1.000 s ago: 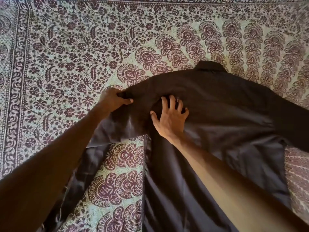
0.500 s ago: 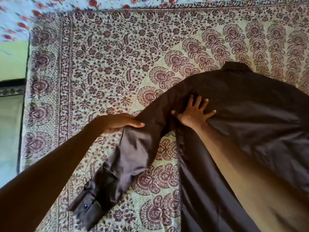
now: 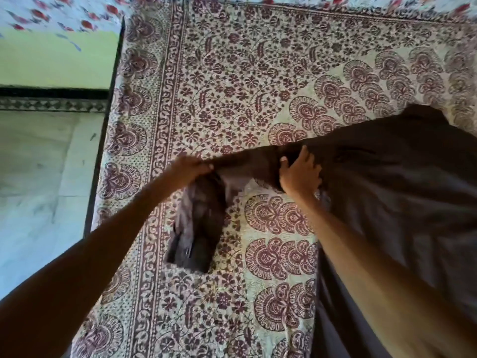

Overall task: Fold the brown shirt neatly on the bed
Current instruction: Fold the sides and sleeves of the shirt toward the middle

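The brown shirt point(image 3: 402, 182) lies spread on the bed at the right, its collar toward the far side. Its left sleeve point(image 3: 198, 223) stretches out to the left and hangs down from my left hand point(image 3: 192, 167), which pinches the sleeve's upper edge and holds it lifted; the buttoned cuff points toward me. My right hand point(image 3: 300, 174) rests flat on the shirt at the shoulder seam, fingers spread, pressing the cloth onto the bed. Both of my forearms reach in from the bottom of the view.
The bed is covered by a cream sheet point(image 3: 232, 86) printed with maroon flowers and paisleys. Its left edge point(image 3: 103, 140) drops to a pale tiled floor point(image 3: 38, 189). A green wall point(image 3: 51, 63) and a flowered cloth point(image 3: 51, 14) lie beyond.
My left hand has pulled the sleeve outward to the left and lifted it, so its cuff end now hangs down. My right hand stays pressed at the shoulder. The view has shifted left.
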